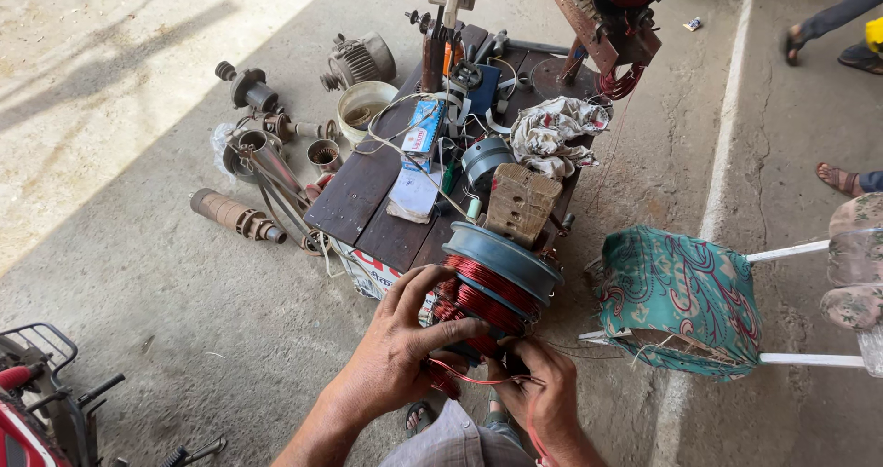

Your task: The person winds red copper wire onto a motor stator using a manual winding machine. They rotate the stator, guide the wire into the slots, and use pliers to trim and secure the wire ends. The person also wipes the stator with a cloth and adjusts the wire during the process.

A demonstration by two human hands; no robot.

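Observation:
A grey-blue motor stator (pixel 508 263) wound with red copper wire (pixel 478 294) rests at the near end of a low dark wooden table (pixel 363 186). My left hand (pixel 405 343) wraps over the red coils on the near side. My right hand (pixel 543 393) sits just under the stator, its fingers pinched on loose red wire strands (pixel 464 375) that trail down toward my lap. A stepped wooden block (pixel 521 205) lies on top of the stator.
The table holds a crumpled printed rag (pixel 556 131), small boxes, tools and a small motor. Rusty motor parts (pixel 258 145) and a white bowl (pixel 366 108) lie on the concrete left. A cloth-covered stool (pixel 679 301) stands right. Other people's feet (pixel 839 178) are at far right.

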